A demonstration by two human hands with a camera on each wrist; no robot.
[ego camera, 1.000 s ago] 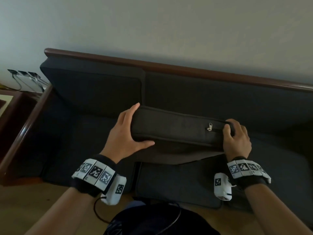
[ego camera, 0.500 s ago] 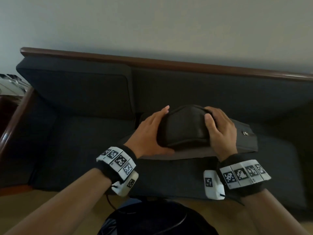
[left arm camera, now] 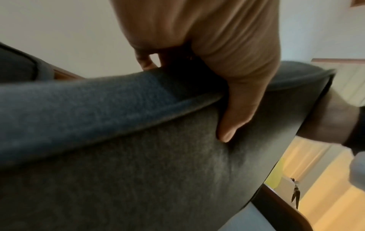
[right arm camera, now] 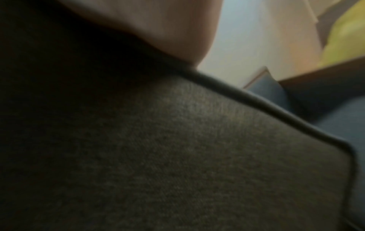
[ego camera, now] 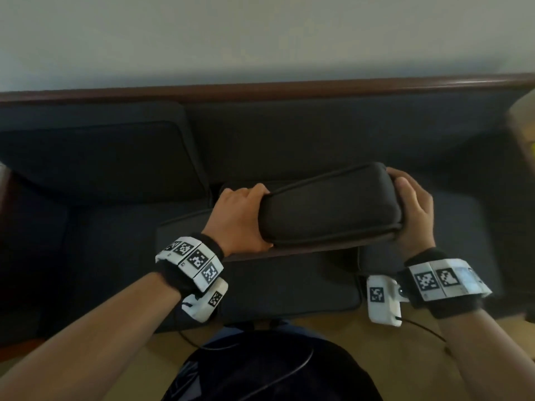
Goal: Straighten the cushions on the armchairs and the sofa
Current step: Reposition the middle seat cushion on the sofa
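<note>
A dark grey piped cushion point(ego camera: 327, 209) is held edge-up above the sofa seat point(ego camera: 289, 285), tilted slightly up to the right. My left hand point(ego camera: 240, 218) grips its left end, fingers curled over the far side and thumb point(left arm camera: 235, 123) pressed on the near face of the cushion point(left arm camera: 138, 156). My right hand point(ego camera: 411, 209) grips the right end, fingers wrapped over the top corner. In the right wrist view the cushion point(right arm camera: 177, 156) fills the frame, with a blurred part of my right hand point(right arm camera: 148, 23) on its upper edge.
The dark sofa has a back cushion point(ego camera: 95, 157) standing at the left and a wooden top rail point(ego camera: 260, 89) along a pale wall. A wooden armrest point(left arm camera: 284, 207) shows in the left wrist view. A yellowish object point(ego camera: 524, 131) sits at the far right.
The cushion has been turned and lifted, its long edge now facing me and shifted right. Both hands moved from the middle out to its ends. The zip pull is no longer in sight.
</note>
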